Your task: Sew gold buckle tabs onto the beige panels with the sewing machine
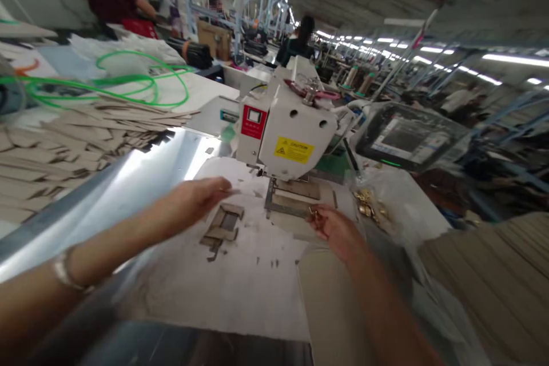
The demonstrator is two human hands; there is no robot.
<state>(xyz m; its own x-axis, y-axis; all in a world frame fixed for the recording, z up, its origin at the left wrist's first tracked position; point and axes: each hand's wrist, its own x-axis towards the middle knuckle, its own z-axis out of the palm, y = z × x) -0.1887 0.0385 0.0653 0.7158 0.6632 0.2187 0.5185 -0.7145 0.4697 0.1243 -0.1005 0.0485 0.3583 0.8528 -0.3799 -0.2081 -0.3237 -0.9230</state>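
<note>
My left hand [199,197] hovers over the white sheet [257,297], left of the sewing machine [295,131]. Its fingertips are pinched together, and what they hold, if anything, I cannot make out. A small shiny metal piece [313,213] shows between the fingers of my right hand [337,231], at the right front of the machine's clamp frame [269,197]. Beige material lies within that frame. Between my hands, on the sheet, sits a small rectangular fixture [223,223]. A beige panel [328,297] lies below my right hand, partly hidden by the forearm.
Gold metal fittings [371,206] lie in a clear plastic bag [401,191] at right. A control screen [403,137] stands behind it. Beige strips [64,148] are heaped at left near a green hose [171,104]; more beige pieces [493,280] lie right. Several people work behind.
</note>
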